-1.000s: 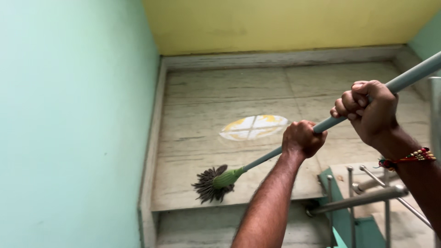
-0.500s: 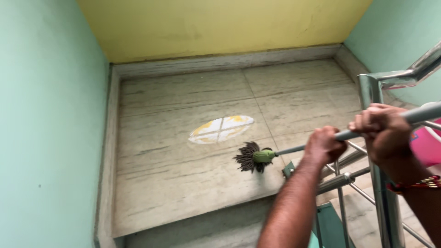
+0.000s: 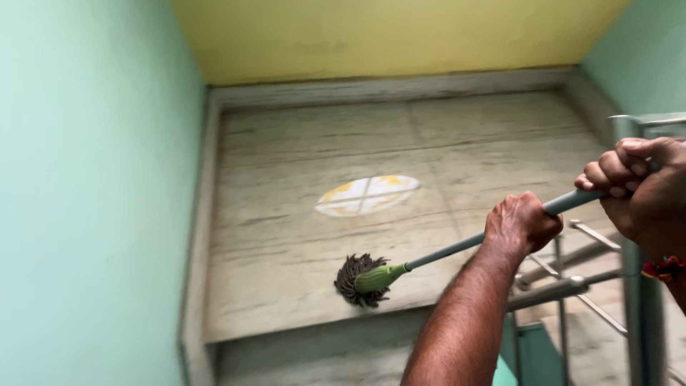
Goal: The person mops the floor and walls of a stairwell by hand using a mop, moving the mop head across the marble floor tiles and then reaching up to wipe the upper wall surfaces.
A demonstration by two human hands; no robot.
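Both hands, left hand and right hand, are gripping the mop handle firmly, pressing the mop head on the landing floor at lower centre, near its front edge.

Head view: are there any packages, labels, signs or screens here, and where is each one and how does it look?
None of these shows.
The nearest to a sign is an oval mark on the landing floor: white with yellow patches, split by a thin cross, no writing to be seen.
The mop, held by the left hand and right hand, bears no label that shows.
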